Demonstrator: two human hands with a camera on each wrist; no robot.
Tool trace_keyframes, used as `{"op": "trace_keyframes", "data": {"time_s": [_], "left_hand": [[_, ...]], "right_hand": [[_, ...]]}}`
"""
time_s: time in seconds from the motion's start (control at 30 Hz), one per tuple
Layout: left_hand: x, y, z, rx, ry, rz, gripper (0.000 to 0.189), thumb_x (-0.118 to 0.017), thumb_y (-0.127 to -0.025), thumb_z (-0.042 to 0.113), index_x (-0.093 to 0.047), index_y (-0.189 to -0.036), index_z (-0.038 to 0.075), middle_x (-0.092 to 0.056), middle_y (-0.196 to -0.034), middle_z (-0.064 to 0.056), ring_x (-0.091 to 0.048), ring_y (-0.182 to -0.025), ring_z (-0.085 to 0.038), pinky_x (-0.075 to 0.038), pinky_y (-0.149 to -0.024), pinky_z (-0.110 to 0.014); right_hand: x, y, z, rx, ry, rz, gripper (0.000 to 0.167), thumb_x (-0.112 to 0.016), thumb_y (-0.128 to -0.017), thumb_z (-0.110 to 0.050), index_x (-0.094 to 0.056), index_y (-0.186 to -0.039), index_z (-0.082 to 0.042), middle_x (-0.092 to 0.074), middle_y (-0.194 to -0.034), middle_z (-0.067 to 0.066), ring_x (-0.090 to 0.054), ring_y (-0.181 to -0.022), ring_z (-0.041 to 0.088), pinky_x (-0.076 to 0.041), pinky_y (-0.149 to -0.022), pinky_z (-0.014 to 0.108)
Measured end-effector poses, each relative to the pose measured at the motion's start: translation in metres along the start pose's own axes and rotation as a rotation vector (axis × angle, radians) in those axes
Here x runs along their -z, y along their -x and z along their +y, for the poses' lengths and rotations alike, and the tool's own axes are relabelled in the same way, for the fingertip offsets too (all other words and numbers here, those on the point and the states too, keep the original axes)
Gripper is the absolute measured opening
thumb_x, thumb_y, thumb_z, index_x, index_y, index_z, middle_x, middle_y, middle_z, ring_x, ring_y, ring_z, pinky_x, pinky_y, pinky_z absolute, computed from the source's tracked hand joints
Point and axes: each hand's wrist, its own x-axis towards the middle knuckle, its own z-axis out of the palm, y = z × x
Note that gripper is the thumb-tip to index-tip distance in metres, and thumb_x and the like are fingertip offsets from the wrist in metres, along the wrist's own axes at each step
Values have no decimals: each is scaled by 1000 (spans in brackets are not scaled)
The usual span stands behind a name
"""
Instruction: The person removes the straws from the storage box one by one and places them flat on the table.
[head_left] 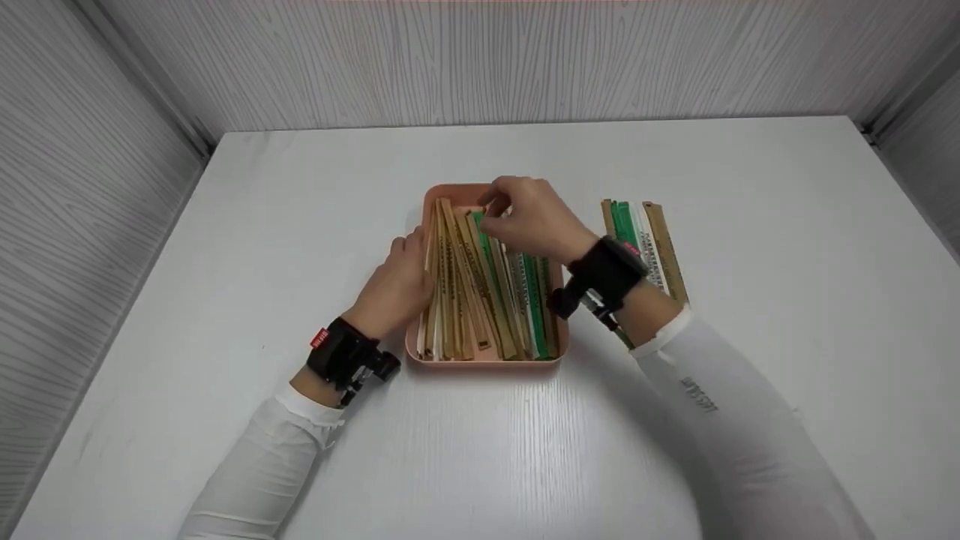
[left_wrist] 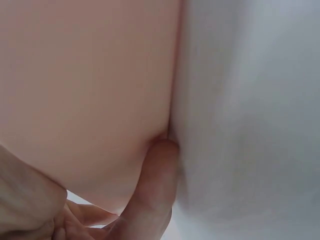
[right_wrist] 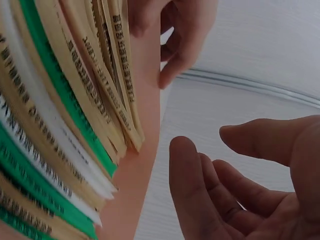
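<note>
Pink tray (head_left: 422, 356) filled with wrapped chopstick sleeves (head_left: 480, 292); left hand (head_left: 396, 283) pressed flat against wall; right hand (head_left: 529, 217) held loosely open above, nothing gripped.

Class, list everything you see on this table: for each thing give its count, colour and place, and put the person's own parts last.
Shallow pink plastic tray: one, pink, table centre.
Paper-wrapped chopstick packets in tray: many, tan, green and white, lying lengthwise.
Chopstick packets on table: a few, tan, green, white, right of tray.
White table: one, white, between grey panelled walls.
Left hand: resting against the tray's left wall, black wrist camera.
Right hand: over the tray's far end, fingers relaxed, holding nothing, black wrist camera.
</note>
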Motion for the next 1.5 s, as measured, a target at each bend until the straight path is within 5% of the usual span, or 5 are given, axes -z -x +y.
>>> {"op": "trace_keyframes", "data": {"time_s": [0.47, 0.77, 0.9, 1.17, 1.5], "left_hand": [[2, -2, 2, 21, 14, -8, 66, -41, -104, 5, -12, -163, -7, -40, -144, -35, -59, -112, -44, -52, -96, -54], [1, -2, 1, -18, -4, 11, 66, -41, -103, 3, -13, -162, -10, -40, -143, -37, -60, -110, -45, -53, -92, -54], [0, -1, 1, -11, -4, 4, 67, -42, -103, 4, -13, -162, -9, -40, -144, -36, -60, -110, -45, -53, -92, -54], [0, -1, 0, 9, 24, -8, 68, -43, -103, 4, -12, -162, -9, -38, -146, -36, -58, -115, -47, -51, -98, -55], [1, -1, -1, 8, 34, -8, 70, -44, -102, 4, -11, -162, -10, -37, -146, -37, -59, -112, -47, -52, -97, -56]], "right_hand": [[-58, -33, -3, -91, 242, -108, 5, -63, -96, -4, -64, -100, 0, -51, -70, 4, -51, -65, 19, -40, -61, 30], [-65, -39, -3, -89, 309, -79, 38, -71, -95, -20, -66, -127, 1, -72, -112, 20, -67, -100, 32, -56, -86, 42], [-65, -38, 3, -95, 241, -81, 41, -72, -94, -18, -65, -130, 0, -71, -114, 20, -66, -99, 30, -55, -87, 39], [-55, -28, 6, -112, 47, -92, 17, -62, -94, -8, -69, -106, 1, -64, -76, 11, -59, -55, 14, -47, -53, 27], [-22, 0, 7, -30, -184, 90, 33, -58, -101, -12, -58, -132, 1, -65, -104, 14, -65, -72, 28, -57, -64, 38]]}}
